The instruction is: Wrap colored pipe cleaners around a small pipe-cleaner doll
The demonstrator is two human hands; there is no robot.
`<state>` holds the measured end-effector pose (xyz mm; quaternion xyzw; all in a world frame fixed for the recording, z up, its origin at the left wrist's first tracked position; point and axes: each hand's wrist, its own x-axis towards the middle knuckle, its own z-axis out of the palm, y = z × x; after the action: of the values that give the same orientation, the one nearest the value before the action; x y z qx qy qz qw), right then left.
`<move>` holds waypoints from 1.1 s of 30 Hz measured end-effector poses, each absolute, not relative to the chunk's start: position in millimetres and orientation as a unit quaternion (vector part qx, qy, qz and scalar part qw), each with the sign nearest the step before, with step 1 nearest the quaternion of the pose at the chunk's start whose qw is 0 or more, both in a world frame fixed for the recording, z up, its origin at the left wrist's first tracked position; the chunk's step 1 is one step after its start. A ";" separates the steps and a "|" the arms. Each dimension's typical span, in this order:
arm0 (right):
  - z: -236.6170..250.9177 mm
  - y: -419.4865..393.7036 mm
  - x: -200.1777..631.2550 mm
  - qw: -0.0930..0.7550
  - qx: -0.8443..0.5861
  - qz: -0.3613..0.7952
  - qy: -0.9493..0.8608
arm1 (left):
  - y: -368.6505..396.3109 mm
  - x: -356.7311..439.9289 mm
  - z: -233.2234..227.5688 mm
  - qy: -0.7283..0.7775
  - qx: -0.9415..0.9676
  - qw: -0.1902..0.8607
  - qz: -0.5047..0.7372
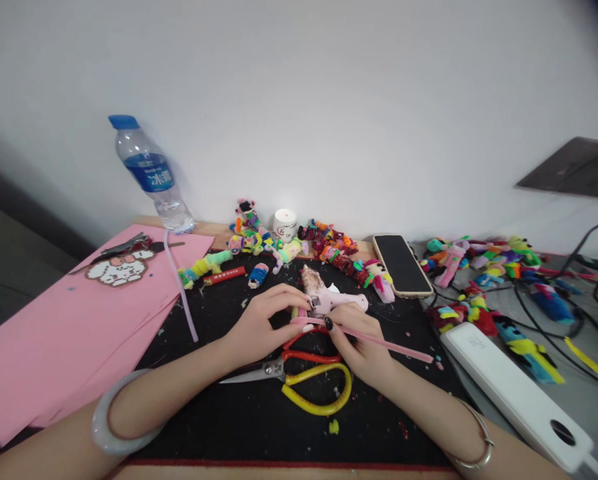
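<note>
My left hand (263, 323) is closed, thumb and fingers pinching a small pink and green pipe-cleaner piece (299, 312) that they partly cover. A long pink pipe cleaner (403, 351) runs from it out to the right, under the fingers of my right hand (366, 347), which is closed on it. Just behind my fingertips lies a pale pink glue gun (333, 303) with a brown-stained nozzle. Scissors (275, 369) with one red and one yellow handle rest on the black mat (219, 427), below my hands.
Pink sheets (79, 320) and a lilac pipe cleaner (183, 293) lie left, near a leaning water bottle (151, 173). Colourful pipe-cleaner figures (329, 243) and a white cup (285, 225) line the back. A phone (403, 265), white power strip (513, 397) and cables are right.
</note>
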<state>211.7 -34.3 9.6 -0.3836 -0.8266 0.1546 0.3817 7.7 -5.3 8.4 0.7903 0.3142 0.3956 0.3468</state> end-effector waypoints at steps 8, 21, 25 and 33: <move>9.2 -36.0 210.2 0.375 -0.363 0.159 -0.838 | -4.3 11.3 3.3 0.315 0.710 0.476 0.412; 2.6 -34.8 208.6 0.347 -0.331 0.113 -0.871 | -5.0 15.8 5.1 0.315 0.600 0.627 0.385; 3.8 -36.0 208.5 0.338 -0.335 0.115 -0.872 | -5.0 16.7 3.3 0.325 0.578 0.641 0.388; 3.5 -36.5 213.9 0.434 -0.400 0.219 -0.777 | -2.6 14.8 0.9 0.344 0.549 0.655 0.388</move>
<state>213.9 -36.5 3.5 -0.4003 -0.7766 0.2189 0.4344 14.8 -2.6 0.9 0.5489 0.3443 0.3883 0.6552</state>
